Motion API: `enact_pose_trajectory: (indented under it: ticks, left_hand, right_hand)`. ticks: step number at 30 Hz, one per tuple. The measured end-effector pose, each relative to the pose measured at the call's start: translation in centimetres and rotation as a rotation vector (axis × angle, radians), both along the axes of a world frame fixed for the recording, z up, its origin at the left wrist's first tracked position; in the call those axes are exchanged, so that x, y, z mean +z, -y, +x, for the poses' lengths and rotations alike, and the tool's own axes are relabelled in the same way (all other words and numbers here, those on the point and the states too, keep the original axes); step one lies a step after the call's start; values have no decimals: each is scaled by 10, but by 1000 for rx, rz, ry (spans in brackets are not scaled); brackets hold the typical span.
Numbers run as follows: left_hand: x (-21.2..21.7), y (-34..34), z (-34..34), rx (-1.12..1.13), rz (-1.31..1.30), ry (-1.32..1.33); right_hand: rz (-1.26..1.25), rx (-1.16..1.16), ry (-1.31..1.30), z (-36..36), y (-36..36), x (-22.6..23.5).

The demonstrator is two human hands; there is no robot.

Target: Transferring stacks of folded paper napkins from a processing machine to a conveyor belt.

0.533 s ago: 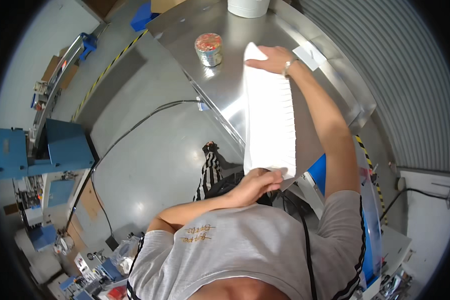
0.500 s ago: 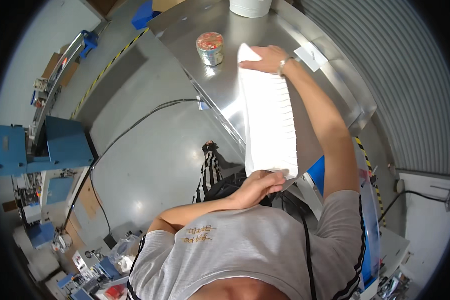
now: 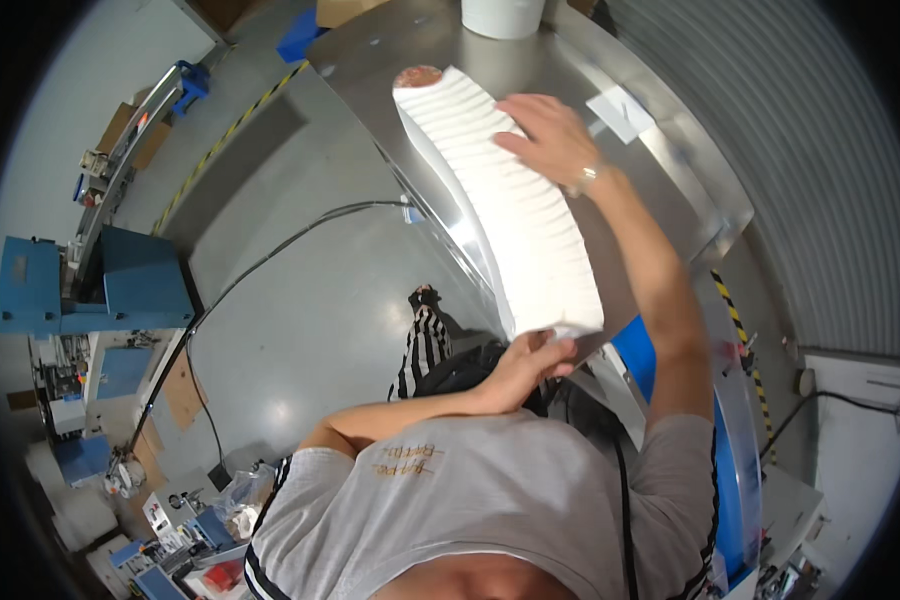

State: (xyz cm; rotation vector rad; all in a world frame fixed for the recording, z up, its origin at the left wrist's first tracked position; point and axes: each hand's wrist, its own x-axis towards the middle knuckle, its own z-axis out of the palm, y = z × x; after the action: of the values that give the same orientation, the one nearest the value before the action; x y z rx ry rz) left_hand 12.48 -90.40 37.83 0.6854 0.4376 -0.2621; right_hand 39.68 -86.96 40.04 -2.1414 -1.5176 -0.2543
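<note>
A long, white, ribbed stack of thin layers (image 3: 515,205) slants across the steel table, bending a little along its length. At its near end my left hand (image 3: 530,372) is closed, the fingers gripping the stack's edge. Toward the far end my right hand (image 3: 555,140) rests along the right side, fingers stretched and apart, their tips touching or just over the ribs. A round can with a reddish top (image 3: 417,77) shows behind the far tip of the stack; its body is mostly hidden.
The steel table (image 3: 660,200) has a raised right rim, with a white card (image 3: 620,113) lying near it. At the back stands a white tub (image 3: 502,15). A black cable (image 3: 315,215) runs over the floor at left, toward blue cabinets (image 3: 145,278).
The far end of the stack has swung left and now covers most of the can. My right hand has loosened from round that end and spread its fingers. My left hand stays at the near end.
</note>
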Motion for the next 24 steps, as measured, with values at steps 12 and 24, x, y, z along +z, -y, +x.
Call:
enact_pose_trajectory:
  ticks: [12,24]
  left_hand:
    - [6,-6,29,-254,-36,-3]
    - [-2,-18,46,-163,1926,984]
  right_hand:
    - [-127,-451,-897,-145,227,-36]
    - [377,-684,-907,-182,195,-61]
